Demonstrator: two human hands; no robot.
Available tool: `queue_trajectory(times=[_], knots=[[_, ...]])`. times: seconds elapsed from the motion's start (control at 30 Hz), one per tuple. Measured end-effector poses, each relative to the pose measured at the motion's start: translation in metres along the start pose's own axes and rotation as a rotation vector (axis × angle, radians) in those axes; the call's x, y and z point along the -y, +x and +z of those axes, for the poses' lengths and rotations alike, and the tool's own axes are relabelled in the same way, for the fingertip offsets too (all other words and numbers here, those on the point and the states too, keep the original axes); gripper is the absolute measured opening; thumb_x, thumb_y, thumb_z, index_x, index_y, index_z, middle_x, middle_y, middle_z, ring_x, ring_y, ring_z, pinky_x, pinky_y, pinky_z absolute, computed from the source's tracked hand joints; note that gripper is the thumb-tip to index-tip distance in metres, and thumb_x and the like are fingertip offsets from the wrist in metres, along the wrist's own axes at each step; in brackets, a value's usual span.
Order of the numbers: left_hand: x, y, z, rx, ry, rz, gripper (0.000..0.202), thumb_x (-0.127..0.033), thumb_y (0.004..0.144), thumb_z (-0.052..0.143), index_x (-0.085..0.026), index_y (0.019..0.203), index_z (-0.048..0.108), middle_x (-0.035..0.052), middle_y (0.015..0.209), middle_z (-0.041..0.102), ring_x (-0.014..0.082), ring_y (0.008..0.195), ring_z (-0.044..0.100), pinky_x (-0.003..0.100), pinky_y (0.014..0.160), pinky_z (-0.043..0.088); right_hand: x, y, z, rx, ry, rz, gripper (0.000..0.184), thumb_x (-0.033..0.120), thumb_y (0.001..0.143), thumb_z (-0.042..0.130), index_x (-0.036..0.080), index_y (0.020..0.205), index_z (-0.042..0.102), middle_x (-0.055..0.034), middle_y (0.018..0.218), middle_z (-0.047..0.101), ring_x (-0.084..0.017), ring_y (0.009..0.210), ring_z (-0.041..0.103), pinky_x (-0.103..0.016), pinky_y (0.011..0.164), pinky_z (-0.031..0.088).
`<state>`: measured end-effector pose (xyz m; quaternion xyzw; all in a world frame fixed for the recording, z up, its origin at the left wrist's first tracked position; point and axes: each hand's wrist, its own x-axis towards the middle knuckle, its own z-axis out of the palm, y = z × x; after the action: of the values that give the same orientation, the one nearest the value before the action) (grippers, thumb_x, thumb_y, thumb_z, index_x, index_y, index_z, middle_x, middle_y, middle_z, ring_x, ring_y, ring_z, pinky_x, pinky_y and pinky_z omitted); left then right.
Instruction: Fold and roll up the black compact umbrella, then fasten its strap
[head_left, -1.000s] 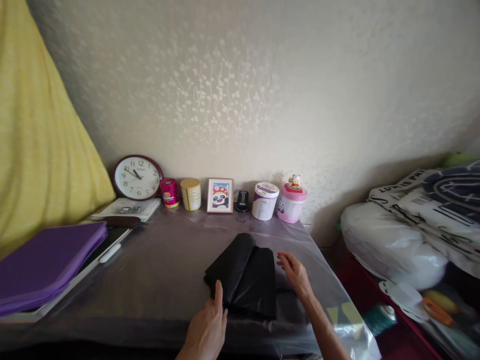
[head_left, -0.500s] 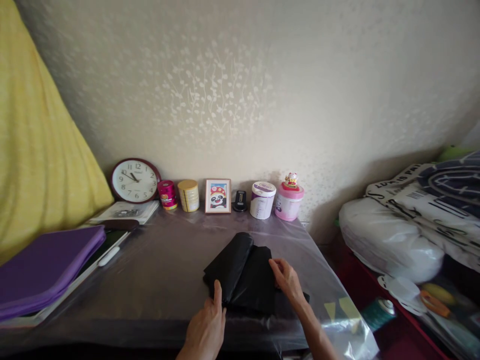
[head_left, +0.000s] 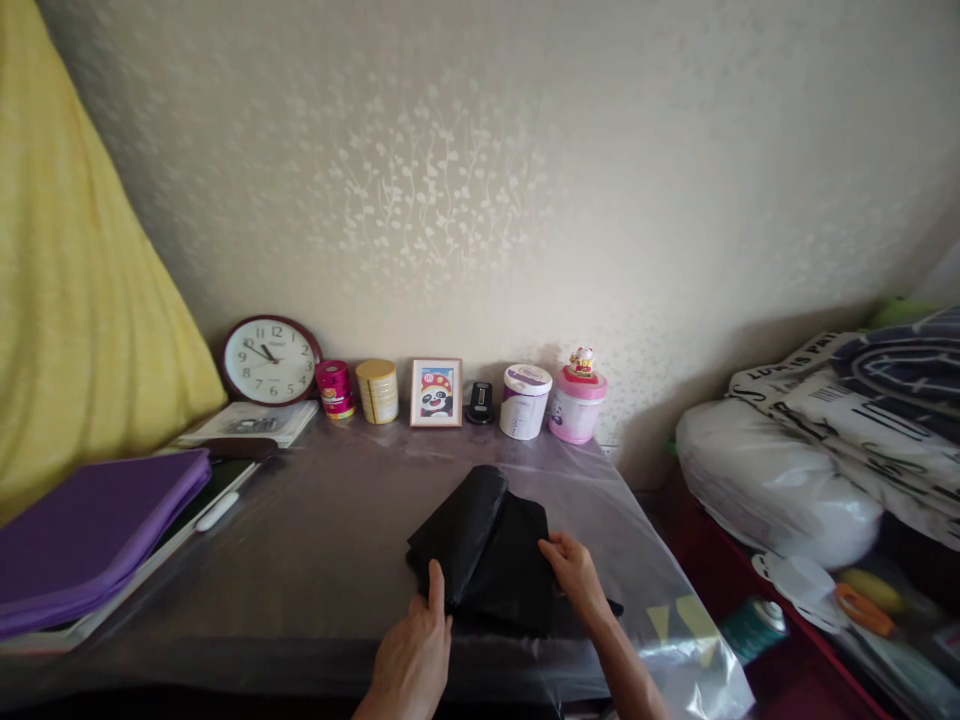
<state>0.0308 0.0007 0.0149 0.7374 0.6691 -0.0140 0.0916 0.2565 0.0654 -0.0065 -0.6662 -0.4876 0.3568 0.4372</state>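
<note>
A folded black sheet [head_left: 510, 570], thin like cloth or plastic bag material, lies near the table's front edge. Its left part forms a thick rounded fold, while the right part spreads flatter. My left hand [head_left: 414, 645] grips its lower left edge, thumb on top and the other fingers mostly hidden. With fingertips closed, my right hand [head_left: 574, 570] pinches the right edge. A small dark end pokes out beyond my right wrist; whether it belongs to the sheet I cannot tell.
Along the wall stand a clock [head_left: 271, 362], a pink can [head_left: 334, 390], a yellow tin [head_left: 377, 392], a panda picture frame [head_left: 436, 393] and two tubs [head_left: 525, 405]. A purple folder [head_left: 105, 530] lies left. Bedding [head_left: 772, 480] and a spray can [head_left: 754, 630] are beyond the right edge.
My right hand has slid slightly toward me along the sheet's right edge. The sheet's upper right corner now shows above my fingers. My left hand stays in place.
</note>
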Motion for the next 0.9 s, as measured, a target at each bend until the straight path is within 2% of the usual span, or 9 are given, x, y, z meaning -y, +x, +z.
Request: queue_trajectory(times=[0.17,0.33,0.47,0.63,0.9], knots=[[-0.001,-0.001,-0.002,0.010,0.015,-0.006,0.051,-0.014,0.087,0.026,-0.009,0.137,0.016,0.0147,0.095,0.061,0.0171,0.075,0.063,0.021,0.058,0.042,0.007,-0.002,0.000,0.042,0.036,0.089,0.041,0.052,0.065,0.051,0.016,0.084,0.059,0.0031,0.055,0.056,-0.013,0.045,0.055,-0.021,0.034,0.042],[-0.001,0.000,0.000,0.001,0.009,-0.002,0.051,-0.014,0.087,0.027,-0.008,0.137,0.016,0.0145,0.096,0.060,0.0169,0.074,0.062,0.022,0.058,0.042,0.013,-0.005,0.003,0.096,0.084,0.044,0.042,0.049,0.066,0.055,0.015,0.089,0.059,0.0013,0.058,0.059,-0.015,0.050,0.057,-0.020,0.035,0.040],[0.000,0.001,0.000,0.004,-0.004,-0.005,0.052,-0.014,0.087,0.027,-0.008,0.137,0.015,0.0145,0.097,0.060,0.0172,0.077,0.062,0.022,0.060,0.043,0.019,-0.008,0.005,0.146,0.232,0.061,0.041,0.047,0.065,0.058,0.015,0.090,0.059,0.0018,0.058,0.059,-0.015,0.052,0.057,-0.021,0.039,0.042],[-0.001,0.002,-0.001,0.020,-0.005,-0.012,0.052,-0.014,0.087,0.026,-0.007,0.137,0.014,0.0149,0.097,0.060,0.0186,0.078,0.062,0.024,0.061,0.043,0.040,-0.009,0.009,0.165,0.368,0.093,0.037,0.044,0.064,0.061,0.017,0.088,0.059,0.0013,0.062,0.060,-0.013,0.052,0.056,-0.020,0.041,0.043],[0.002,0.004,0.002,0.022,-0.063,-0.010,0.054,-0.013,0.086,0.027,-0.006,0.137,0.012,0.0159,0.097,0.060,0.0199,0.079,0.062,0.026,0.063,0.044,0.083,-0.008,0.028,0.144,0.395,0.059,0.031,0.039,0.065,0.062,0.016,0.086,0.057,0.0024,0.061,0.058,-0.010,0.051,0.054,-0.017,0.041,0.042]])
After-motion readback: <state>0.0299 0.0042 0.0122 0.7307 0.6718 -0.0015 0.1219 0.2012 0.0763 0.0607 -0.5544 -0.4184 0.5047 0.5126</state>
